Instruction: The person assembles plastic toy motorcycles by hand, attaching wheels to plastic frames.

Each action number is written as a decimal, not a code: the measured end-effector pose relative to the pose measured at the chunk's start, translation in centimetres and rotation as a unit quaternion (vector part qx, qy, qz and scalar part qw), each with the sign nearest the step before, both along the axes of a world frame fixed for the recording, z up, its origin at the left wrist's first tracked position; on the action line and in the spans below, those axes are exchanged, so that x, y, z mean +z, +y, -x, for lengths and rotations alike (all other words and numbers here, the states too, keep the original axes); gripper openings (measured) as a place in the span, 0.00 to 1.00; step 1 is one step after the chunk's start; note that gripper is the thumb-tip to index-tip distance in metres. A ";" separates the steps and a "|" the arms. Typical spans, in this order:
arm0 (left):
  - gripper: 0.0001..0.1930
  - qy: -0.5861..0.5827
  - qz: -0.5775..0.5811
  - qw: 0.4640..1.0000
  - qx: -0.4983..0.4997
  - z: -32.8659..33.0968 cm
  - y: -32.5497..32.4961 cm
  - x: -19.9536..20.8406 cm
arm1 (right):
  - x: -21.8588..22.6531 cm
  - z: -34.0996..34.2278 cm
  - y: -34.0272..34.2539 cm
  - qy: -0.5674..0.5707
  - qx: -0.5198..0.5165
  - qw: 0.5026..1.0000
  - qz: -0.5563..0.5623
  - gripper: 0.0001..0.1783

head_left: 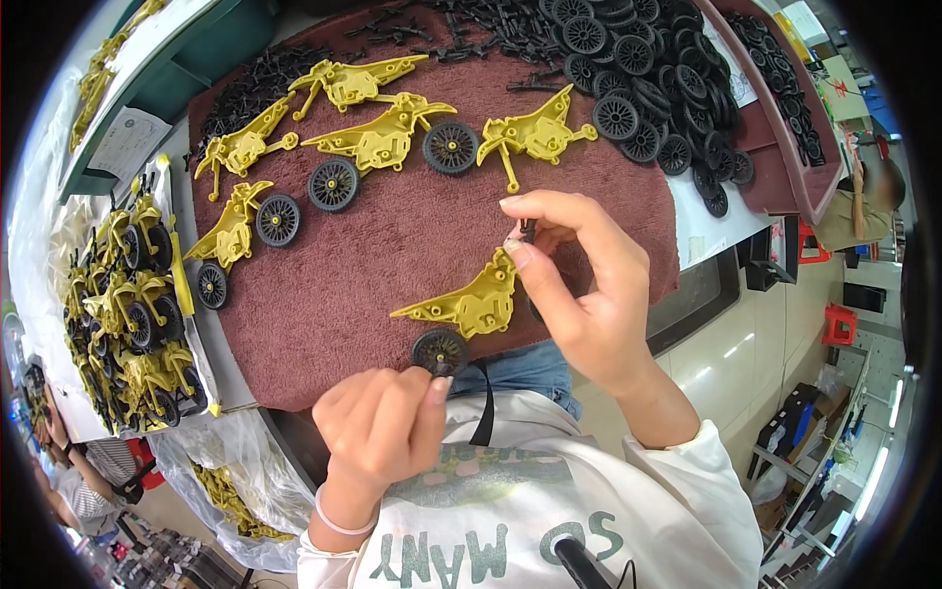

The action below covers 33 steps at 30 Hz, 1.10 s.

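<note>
A yellow plastic toy motorbike half (471,306) lies on the brown towel close to my body. A black spoked wheel (440,351) sits at its left end; another, at its right end, is mostly hidden behind my right hand. My right hand (599,285) pinches a small black plastic part (528,231) between thumb and index finger, right above the upper tip of the yellow half. Curled nearly into a fist, my left hand (383,422) has its thumb and index finger at the lower edge of the left wheel.
Several more yellow halves (373,142) lie across the towel (343,255), some with wheels. Heaped black wheels (638,69) fill the far right, beside a maroon tray (785,167). Small black parts (422,25) lie along the back. Assembled toy motorbikes (132,314) are piled at left.
</note>
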<state>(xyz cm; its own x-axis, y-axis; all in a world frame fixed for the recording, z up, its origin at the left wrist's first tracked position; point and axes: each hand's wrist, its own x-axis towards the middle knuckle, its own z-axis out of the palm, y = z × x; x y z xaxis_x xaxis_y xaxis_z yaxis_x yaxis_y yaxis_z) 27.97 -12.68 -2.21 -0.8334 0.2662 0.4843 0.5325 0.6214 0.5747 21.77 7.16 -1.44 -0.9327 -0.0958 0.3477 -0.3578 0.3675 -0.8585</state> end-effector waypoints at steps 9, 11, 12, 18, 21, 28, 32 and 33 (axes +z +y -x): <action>0.07 -0.006 0.079 0.995 -0.068 -1.8 1.9 -0.4 | -1.6 -0.4 -2.3 0.125 -0.071 0.988 -0.058 0.17; 0.08 -0.037 0.100 0.992 -0.065 -1.9 2.1 -0.4 | -1.3 -0.2 -2.5 0.097 -0.092 0.989 -0.062 0.17; 0.08 -0.013 0.080 0.996 -0.034 -1.7 2.4 -0.7 | -1.3 -0.1 -2.6 0.094 -0.091 0.990 -0.055 0.16; 0.08 0.025 0.086 0.994 0.063 0.2 1.3 -0.1 | -0.7 0.2 -3.3 0.068 -0.073 0.995 0.018 0.16; 0.07 -0.007 0.117 0.991 0.067 0.1 1.0 0.1 | -0.9 0.3 -2.9 0.055 -0.049 0.997 0.031 0.16; 0.07 -0.015 0.165 0.982 0.094 -0.6 2.0 -0.6 | -0.8 0.1 -1.3 0.061 -0.037 0.997 0.017 0.15; 0.06 -0.018 0.164 0.982 0.095 -0.6 2.1 -0.9 | -0.6 -0.1 -0.7 0.024 -0.031 0.997 0.060 0.16; 0.06 -0.019 0.163 0.982 0.095 -0.6 2.2 -1.1 | -0.5 -0.1 -0.6 0.023 -0.032 0.997 0.060 0.16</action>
